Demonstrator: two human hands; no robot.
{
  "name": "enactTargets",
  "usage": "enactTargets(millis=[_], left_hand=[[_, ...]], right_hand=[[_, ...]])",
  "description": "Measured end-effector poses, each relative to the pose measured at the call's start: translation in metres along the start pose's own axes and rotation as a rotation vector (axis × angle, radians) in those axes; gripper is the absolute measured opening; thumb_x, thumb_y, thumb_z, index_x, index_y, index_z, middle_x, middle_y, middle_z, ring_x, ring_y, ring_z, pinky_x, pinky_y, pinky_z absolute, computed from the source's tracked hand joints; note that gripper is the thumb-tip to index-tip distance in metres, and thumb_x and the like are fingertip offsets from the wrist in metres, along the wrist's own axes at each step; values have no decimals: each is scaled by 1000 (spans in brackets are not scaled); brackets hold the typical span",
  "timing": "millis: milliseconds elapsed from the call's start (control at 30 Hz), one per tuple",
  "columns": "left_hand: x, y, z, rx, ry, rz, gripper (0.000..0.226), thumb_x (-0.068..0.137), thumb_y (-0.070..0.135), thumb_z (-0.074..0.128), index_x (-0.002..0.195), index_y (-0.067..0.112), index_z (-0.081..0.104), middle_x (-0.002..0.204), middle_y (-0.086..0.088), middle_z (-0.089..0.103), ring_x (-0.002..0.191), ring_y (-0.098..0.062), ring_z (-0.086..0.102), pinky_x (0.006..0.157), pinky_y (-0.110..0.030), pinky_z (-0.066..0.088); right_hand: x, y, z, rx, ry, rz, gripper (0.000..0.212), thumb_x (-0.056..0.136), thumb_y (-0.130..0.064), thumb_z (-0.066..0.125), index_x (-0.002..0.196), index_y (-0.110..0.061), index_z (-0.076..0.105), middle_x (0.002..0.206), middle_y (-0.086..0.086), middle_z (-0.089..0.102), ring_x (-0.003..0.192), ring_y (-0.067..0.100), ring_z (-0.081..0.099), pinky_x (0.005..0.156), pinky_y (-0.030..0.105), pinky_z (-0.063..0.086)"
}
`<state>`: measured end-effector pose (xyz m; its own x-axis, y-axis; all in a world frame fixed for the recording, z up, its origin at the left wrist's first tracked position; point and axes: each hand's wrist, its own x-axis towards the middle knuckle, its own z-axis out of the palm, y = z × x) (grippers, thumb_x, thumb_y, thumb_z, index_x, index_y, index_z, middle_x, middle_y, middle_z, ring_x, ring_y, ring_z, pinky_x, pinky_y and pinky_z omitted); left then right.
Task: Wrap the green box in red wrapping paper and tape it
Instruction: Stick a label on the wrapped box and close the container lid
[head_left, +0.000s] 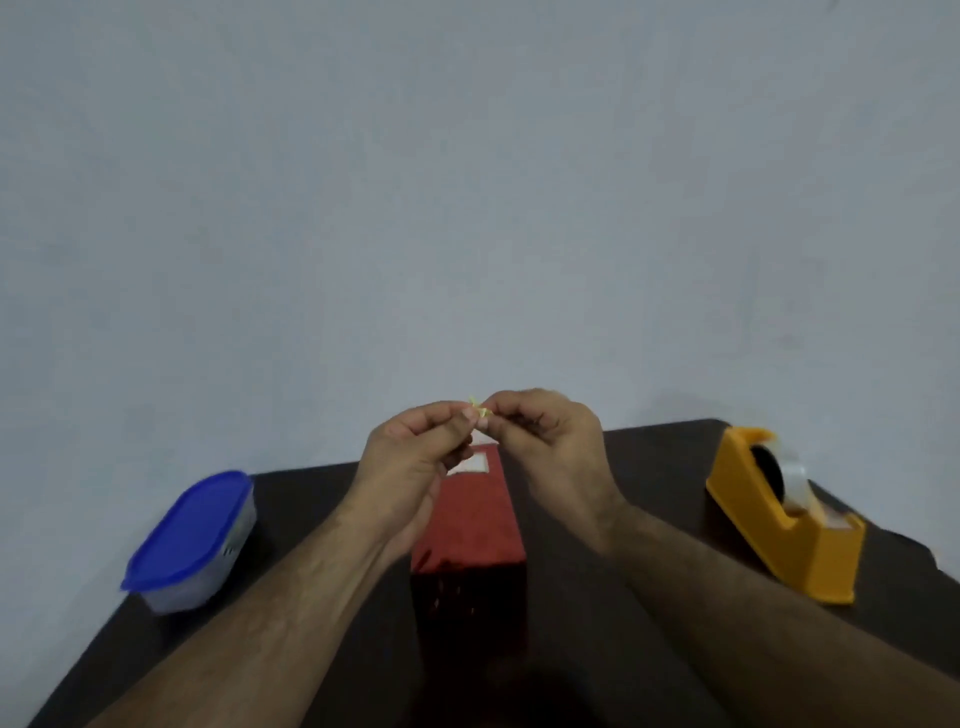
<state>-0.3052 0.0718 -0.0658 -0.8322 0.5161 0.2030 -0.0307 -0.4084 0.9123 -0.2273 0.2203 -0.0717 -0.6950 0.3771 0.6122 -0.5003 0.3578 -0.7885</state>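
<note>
Both hands (480, 447) above wrapped box (470, 525)

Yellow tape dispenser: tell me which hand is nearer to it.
Right. The right hand is raised over the red-wrapped box, left of the yellow plastic tape dispenser in this view. The left hand sits farther left, meeting it at a small tape piece.
</note>
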Motion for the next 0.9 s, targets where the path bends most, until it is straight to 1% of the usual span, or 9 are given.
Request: enactTargets(millis=[67,133,267,367,500,567,667,767,900], left_hand=[[15,24,13,49,7,19,26,85,18,81,104,0,80,106,-17,79,96,-23,74,87,-31,58],[26,56,27,139,36,82,19,88,13,82,103,2,82,102,-18,80,96,-25,77,90,-35,60],[51,150,58,258,59,137,21,84,4,86,104,5,79,91,-13,81,90,-27,80,83,-35,64],[63,209,74,332,8,152,28,82,4,88,108,6,80,94,-10,82,91,-26,80,87,-35,64],[66,266,93,371,-128,143,23,83,1,87,105,4,82,99,-10,82,98,-25,79,95,-36,63],[67,278,103,378,-218,114,20,84,1,85,103,3,82,100,-13,81,100,-27,78,95,-37,62],[65,283,129,273,-332,39,17,85,4,82,103,3,82,100,-19,80,98,-29,77,90,-35,60],[63,273,165,163,-418,-51,18,88,8,77,104,0,81,97,-23,77,90,-28,73,84,-32,59],[71,245,218,220,-380,-100,14,99,5,70,108,1,80,96,-20,78,87,-25,71,86,-35,59]], right_hand=[[24,-18,-2,50,10,69,8,95,-8,75,96,-10,82,93,1,79,93,14,74,84,29,58],[49,-43,-3,91,16,125,10,98,-10,72,99,-10,82,93,5,79,87,10,71,81,25,56],[111,-116,-7,138,-12,214,13,100,-9,70,105,-6,81,98,14,78,84,17,67,81,27,56],[145,-164,-11,145,-2,235,15,96,-3,72,109,-3,80,98,15,79,85,20,71,81,29,58],[168,-216,-23,187,60,255,25,89,9,74,110,-5,77,76,15,73,75,23,72,78,32,60],[167,-229,-35,178,87,258,22,86,8,78,103,-5,78,69,12,68,69,21,67,76,30,58],[162,-238,-60,189,83,267,6,87,-3,82,91,-5,78,77,12,70,76,22,64,75,30,55],[152,-236,-92,258,27,269,18,88,-13,83,96,2,75,90,23,70,85,34,63,75,35,55],[144,-241,-140,243,201,268,27,82,-5,86,106,3,77,90,23,71,83,30,65,76,33,56]])
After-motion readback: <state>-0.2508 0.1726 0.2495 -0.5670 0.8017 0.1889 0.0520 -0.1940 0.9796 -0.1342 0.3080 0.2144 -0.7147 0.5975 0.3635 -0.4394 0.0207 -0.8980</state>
